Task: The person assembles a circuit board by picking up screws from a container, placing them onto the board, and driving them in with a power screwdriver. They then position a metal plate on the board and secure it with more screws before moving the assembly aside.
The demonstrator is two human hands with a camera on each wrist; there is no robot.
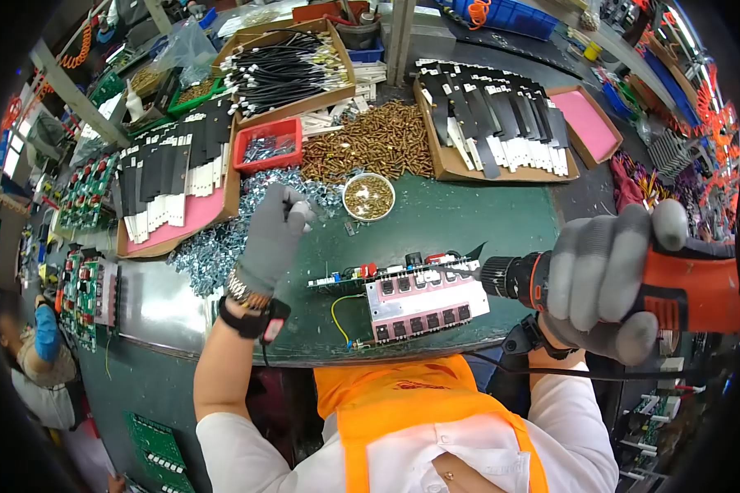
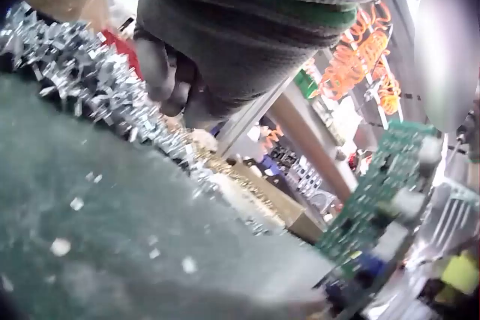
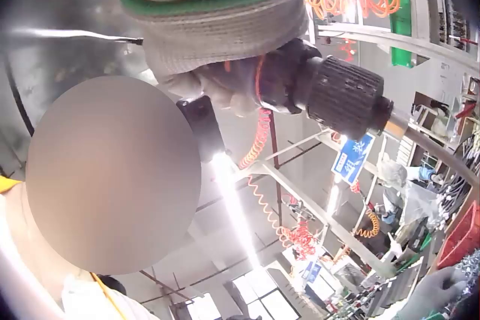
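**Hands apart: right hand (image 1: pixel 604 271) wrapped round a power driver (image 1: pixel 692 287), left hand (image 1: pixel 268 240) raised near the clips, circuit assembly (image 1: pixel 427 301) lying between them**

I record the right hand, gloved, with its fingers closed round the driver's body. From my end the grip reads as chosen for steering: the tool is held roughly level, with its chuck (image 1: pixel 501 278) turned inward to the circuit assembly's upper right corner. I cannot tell whether the bit touches anything there.

The left hand, also gloved, has its fingers bent at the edge of a heap of silver clips (image 1: pixel 210 251). I cannot tell whether it pinches a clip; the left wrist view shows the fingers curled but not what lies within them.

The circuit assembly rests on the bench (image 1: pixel 501 209) near the person's edge, its metal plate facing up with two rows of black components exposed. I judge this is to give the driver access from above. A yellow wire (image 1: pixel 335 309) loops off its left end, outside the rows.

Supplies stand beyond the work. A round dish (image 1: pixel 394 197) of brass screws sits in front of the larger screw heap (image 1: pixel 386 135), probably as a handy portion. A red tray (image 1: pixel 270 164) holds more clips beside their heap. Black strips with white ends lie overlapped in the right-hand carton (image 1: pixel 437 156), presumably for lifting one at a time.
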